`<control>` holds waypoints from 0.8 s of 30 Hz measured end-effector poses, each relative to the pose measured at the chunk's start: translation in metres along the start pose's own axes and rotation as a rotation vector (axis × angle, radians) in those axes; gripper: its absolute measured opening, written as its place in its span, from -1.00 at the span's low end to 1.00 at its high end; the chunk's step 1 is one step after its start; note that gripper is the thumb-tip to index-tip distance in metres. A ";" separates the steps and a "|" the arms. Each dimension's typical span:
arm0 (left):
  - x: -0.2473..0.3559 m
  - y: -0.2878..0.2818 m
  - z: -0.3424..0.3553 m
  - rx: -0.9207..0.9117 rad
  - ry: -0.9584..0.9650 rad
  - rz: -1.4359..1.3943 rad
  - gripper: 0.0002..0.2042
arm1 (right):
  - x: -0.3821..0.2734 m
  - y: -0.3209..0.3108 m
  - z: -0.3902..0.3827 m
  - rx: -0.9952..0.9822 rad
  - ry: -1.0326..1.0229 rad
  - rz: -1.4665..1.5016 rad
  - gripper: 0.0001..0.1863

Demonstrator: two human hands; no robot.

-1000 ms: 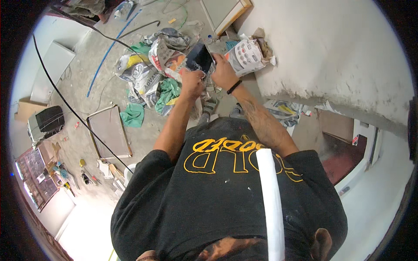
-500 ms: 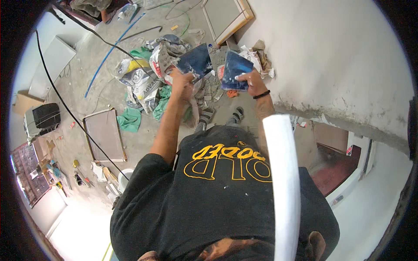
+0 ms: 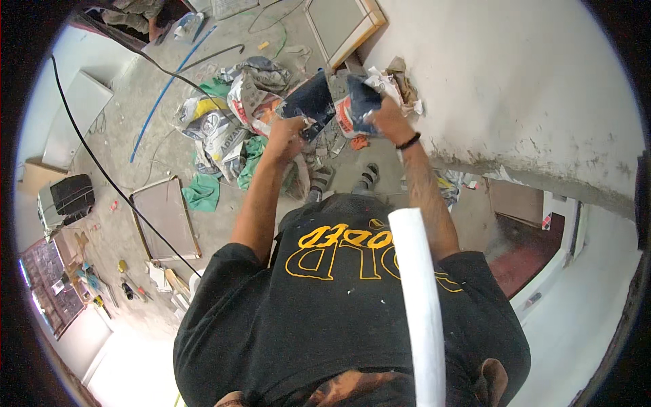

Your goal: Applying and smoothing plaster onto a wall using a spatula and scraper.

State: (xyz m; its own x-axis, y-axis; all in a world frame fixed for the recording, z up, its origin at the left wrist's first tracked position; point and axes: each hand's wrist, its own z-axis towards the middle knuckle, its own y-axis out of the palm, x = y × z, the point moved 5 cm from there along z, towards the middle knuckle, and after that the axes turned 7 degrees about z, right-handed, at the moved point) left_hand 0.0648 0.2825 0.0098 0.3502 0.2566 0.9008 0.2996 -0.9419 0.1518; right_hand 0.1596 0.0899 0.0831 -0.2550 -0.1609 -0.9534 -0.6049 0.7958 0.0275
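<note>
My left hand (image 3: pixel 289 136) is closed on the near edge of a flat, dark blue putty spreader (image 3: pixel 309 99) with white smears on it. To its right, my right hand (image 3: pixel 395 122) grips a second dark blue putty spreader (image 3: pixel 360 102), which looks smaller and slightly blurred. A narrow gap separates the two blades, and both are held out in front of me above the floor. My right fingers are partly hidden behind the hand.
Crumpled printed sacks (image 3: pixel 220 139) and a green cloth (image 3: pixel 201 192) litter the floor. A framed panel (image 3: pixel 339 30) leans against the white wall (image 3: pixel 508 74). A black cable (image 3: pixel 102 163) crosses the left side, near a blue pipe (image 3: pixel 163 95). Another person (image 3: pixel 139 15) is at upper left.
The right spreader has turned and shows a narrower face, with my right hand rolled over it. My left hand still holds its spreader, slightly lower. The white tube in front has shifted left.
</note>
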 end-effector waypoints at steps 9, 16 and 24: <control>0.032 0.024 -0.010 0.022 0.628 0.709 -0.96 | -0.009 0.081 -0.020 0.205 -0.245 -0.588 -0.42; 0.010 0.039 -0.001 -0.095 0.767 1.224 -0.90 | -0.024 0.068 -0.020 0.264 -0.394 -0.594 -0.46; 0.034 0.033 -0.012 -0.045 0.649 1.029 -0.95 | 0.006 0.034 0.010 0.225 -0.229 -0.699 -0.55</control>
State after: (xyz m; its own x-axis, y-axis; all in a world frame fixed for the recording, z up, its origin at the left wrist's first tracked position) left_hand 0.0762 0.2574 0.0497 -0.1071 -0.7588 0.6424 0.1079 -0.6512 -0.7512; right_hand 0.1451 0.1224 0.0751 0.3078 -0.5647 -0.7658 -0.3935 0.6572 -0.6428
